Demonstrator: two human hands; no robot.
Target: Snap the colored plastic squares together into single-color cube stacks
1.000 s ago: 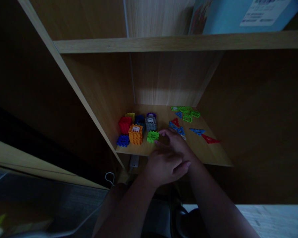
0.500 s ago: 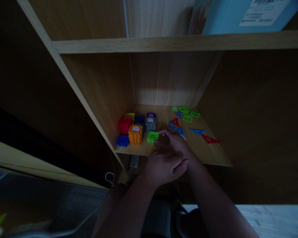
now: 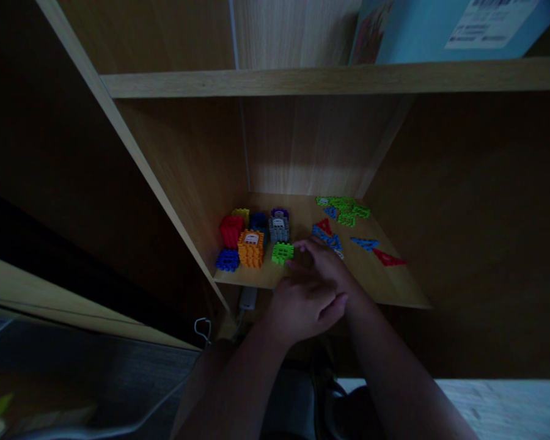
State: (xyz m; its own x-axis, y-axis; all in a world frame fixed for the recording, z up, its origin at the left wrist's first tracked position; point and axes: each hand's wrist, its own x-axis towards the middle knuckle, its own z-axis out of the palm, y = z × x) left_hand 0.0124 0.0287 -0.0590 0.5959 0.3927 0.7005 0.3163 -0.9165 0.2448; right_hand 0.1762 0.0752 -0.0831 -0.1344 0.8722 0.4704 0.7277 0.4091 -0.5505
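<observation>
My right hand [image 3: 323, 260] reaches over the lower shelf with its fingers apart. Its fingertips are at the right edge of a bright green notched square block [image 3: 283, 253]; whether they touch it I cannot tell. My left hand [image 3: 305, 305] is curled in front of the right wrist, thumb folded in; anything inside it is hidden. Left of the green block stands an orange stack of interlocking squares [image 3: 251, 249]. Behind the green block are grey squares [image 3: 279, 229] with a purple piece [image 3: 280, 213]. Red squares [image 3: 231, 231] and blue squares [image 3: 228, 260] are at far left.
Green linked pieces [image 3: 347, 211] lie at the back right. Blue triangles [image 3: 365, 243] and a red triangle [image 3: 388, 258] lie in front of them. An upper shelf board [image 3: 302, 79] crosses above, carrying a light blue box [image 3: 412, 30]. A wooden side wall [image 3: 183, 146] bounds the left.
Both hands and the blocks look the same as before. Only the view has shifted very slightly.
</observation>
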